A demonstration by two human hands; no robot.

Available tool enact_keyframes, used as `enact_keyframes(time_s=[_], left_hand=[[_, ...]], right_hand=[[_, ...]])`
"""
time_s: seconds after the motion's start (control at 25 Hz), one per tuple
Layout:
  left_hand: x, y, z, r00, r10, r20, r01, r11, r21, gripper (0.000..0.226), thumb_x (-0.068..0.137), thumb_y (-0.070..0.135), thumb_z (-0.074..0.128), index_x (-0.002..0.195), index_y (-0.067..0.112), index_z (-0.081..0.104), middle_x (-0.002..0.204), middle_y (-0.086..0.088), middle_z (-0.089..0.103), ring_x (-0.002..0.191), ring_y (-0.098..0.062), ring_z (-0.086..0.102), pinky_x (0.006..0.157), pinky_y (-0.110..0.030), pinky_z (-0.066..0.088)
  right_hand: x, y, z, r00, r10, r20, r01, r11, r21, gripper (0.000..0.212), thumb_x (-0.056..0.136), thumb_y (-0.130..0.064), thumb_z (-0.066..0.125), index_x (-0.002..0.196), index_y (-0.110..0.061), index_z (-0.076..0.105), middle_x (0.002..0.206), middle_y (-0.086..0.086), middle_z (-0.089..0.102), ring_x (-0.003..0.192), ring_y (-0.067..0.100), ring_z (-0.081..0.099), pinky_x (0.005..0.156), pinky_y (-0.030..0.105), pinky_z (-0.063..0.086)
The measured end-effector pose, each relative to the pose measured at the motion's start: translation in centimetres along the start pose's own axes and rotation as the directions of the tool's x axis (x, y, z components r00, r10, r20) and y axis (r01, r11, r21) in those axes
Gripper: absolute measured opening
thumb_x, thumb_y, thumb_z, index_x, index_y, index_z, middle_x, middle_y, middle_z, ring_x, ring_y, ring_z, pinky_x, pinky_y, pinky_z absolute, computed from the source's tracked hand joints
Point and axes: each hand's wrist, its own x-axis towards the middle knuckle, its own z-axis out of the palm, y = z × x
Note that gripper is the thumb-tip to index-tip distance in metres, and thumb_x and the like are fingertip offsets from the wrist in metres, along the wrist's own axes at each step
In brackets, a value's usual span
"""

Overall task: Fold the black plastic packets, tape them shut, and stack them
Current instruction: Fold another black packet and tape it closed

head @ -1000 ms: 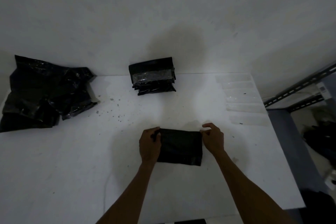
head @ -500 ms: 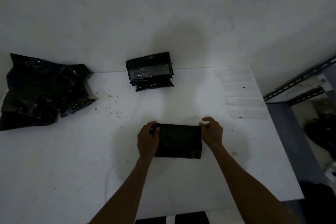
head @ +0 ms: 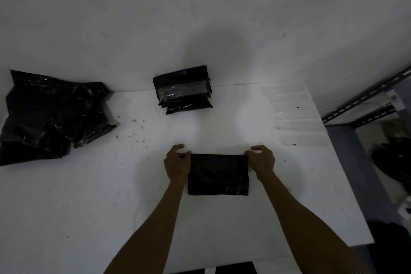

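Now pinches the folded black packet (head: 219, 174) at its far corners, with the left hand (head: 178, 165) on one and the right hand (head: 262, 161) on the other. Lies flat on the white table (head: 89, 196), well apart from the taped stack (head: 183, 90), loose bags (head: 51, 115) and tape strips (head: 298, 113).

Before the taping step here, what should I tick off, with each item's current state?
1. Folded packet lies flat on the table: ok.
2. Left hand and right hand pinch its far corners: ok.
3. Tape strips laid out along the table's right side: ok.
4. Tape on this packet: not ok, none visible.
5. Crease tight: cannot tell, too dark.
6. Stack of taped packets by the wall: ok.
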Motion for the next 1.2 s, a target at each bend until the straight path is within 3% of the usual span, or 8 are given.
enact_keyframes(time_s=[0.16, 0.28, 0.48, 0.56, 0.64, 0.72, 1.0, 1.2], left_hand=[[0.2, 0.1, -0.1, 1.000, 0.008, -0.001, -0.008, 1.000, -0.018, 0.032, 0.088, 0.023, 0.073, 0.118, 0.014, 0.064, 0.094, -0.009, 0.071, 0.087, -0.020, 0.066, 0.083, -0.028, 0.053], [0.1, -0.2, -0.2, 0.999, 0.043, 0.012, -0.042, 0.999, -0.022, 0.036, 0.086, 0.026, 0.075, 0.119, 0.015, 0.064, 0.094, -0.005, 0.070, 0.086, -0.016, 0.065, 0.085, -0.031, 0.055], [-0.4, -0.1, -0.3, 0.996, 0.093, -0.006, -0.093, 0.996, -0.010, 0.034, 0.090, 0.024, 0.069, 0.122, 0.016, 0.062, 0.098, -0.003, 0.069, 0.091, -0.015, 0.064, 0.091, -0.040, 0.055], [-1.9, -0.5, 0.2, 0.933, 0.358, -0.024, -0.345, 0.913, 0.220, 0.034, 0.095, 0.026, 0.061, 0.128, 0.016, 0.060, 0.119, -0.005, 0.066, 0.111, -0.019, 0.059, 0.098, -0.040, 0.050], [-4.2, -1.8, 0.9, 0.756, 0.628, 0.183, -0.638, 0.647, 0.418, 0.041, 0.101, 0.029, 0.050, 0.138, 0.013, 0.053, 0.145, -0.010, 0.050, 0.136, -0.024, 0.043, 0.111, -0.043, 0.039], [-5.8, -3.3, 1.5, 0.662, 0.642, 0.387, -0.741, 0.483, 0.466, 0.051, 0.105, 0.037, 0.035, 0.150, 0.014, 0.036, 0.159, -0.011, 0.027, 0.149, -0.023, 0.021, 0.119, -0.044, 0.025], [-5.1, -4.9, 0.1, 0.802, 0.405, 0.439, -0.596, 0.507, 0.622, 0.071, 0.099, 0.063, 0.016, 0.157, 0.027, -0.005, 0.164, -0.005, -0.016, 0.150, -0.023, -0.015, 0.121, -0.050, 0.005], [-4.8, -4.9, -0.6, 0.747, 0.433, 0.504, -0.658, 0.375, 0.653, 0.073, 0.099, 0.066, 0.024, 0.157, 0.027, 0.002, 0.164, -0.007, -0.011, 0.151, -0.024, -0.010, 0.120, -0.057, 0.010]], right_hand=[[-0.8, 0.5, 0.3, 0.980, -0.186, -0.068, 0.168, 0.962, -0.214, 0.026, 0.090, -0.024, 0.067, 0.114, -0.015, 0.063, 0.096, 0.008, 0.073, 0.092, 0.027, 0.067, 0.079, 0.036, 0.054], [-3.1, 1.1, 0.6, 0.816, -0.571, -0.091, 0.513, 0.788, -0.339, 0.029, 0.094, -0.019, 0.063, 0.123, -0.012, 0.061, 0.110, 0.008, 0.069, 0.102, 0.028, 0.063, 0.085, 0.040, 0.053], [-7.4, 3.7, 1.7, 0.563, -0.717, 0.411, 0.807, 0.371, -0.459, 0.054, 0.103, -0.043, 0.040, 0.150, -0.017, 0.037, 0.159, 0.009, 0.030, 0.147, 0.024, 0.026, 0.117, 0.042, 0.027], [-7.7, 5.3, 2.0, 0.624, -0.647, 0.438, 0.765, 0.391, -0.512, 0.062, 0.103, -0.051, 0.029, 0.155, -0.018, 0.023, 0.164, 0.007, 0.013, 0.152, 0.022, 0.010, 0.121, 0.046, 0.017], [-8.0, 6.1, 2.2, 0.693, -0.595, 0.406, 0.708, 0.459, -0.537, 0.064, 0.104, -0.053, 0.021, 0.157, -0.017, 0.017, 0.165, 0.006, 0.006, 0.152, 0.021, 0.003, 0.122, 0.047, 0.011], [-8.1, 6.0, 2.1, 0.702, -0.583, 0.410, 0.699, 0.452, -0.554, 0.064, 0.104, -0.052, 0.019, 0.157, -0.015, 0.016, 0.165, 0.007, 0.005, 0.152, 0.020, 0.001, 0.122, 0.047, 0.007], [-7.1, 7.2, 0.0, 0.799, -0.475, 0.370, 0.587, 0.478, -0.653, 0.073, 0.101, -0.061, 0.013, 0.158, -0.015, 0.005, 0.164, 0.004, -0.003, 0.152, 0.018, -0.003, 0.123, 0.049, 0.004], [-8.2, 5.6, 0.5, 0.625, -0.590, 0.512, 0.761, 0.316, -0.566, 0.072, 0.102, -0.060, 0.026, 0.157, -0.016, 0.013, 0.165, 0.006, 0.004, 0.152, 0.020, 0.002, 0.121, 0.050, 0.006]])
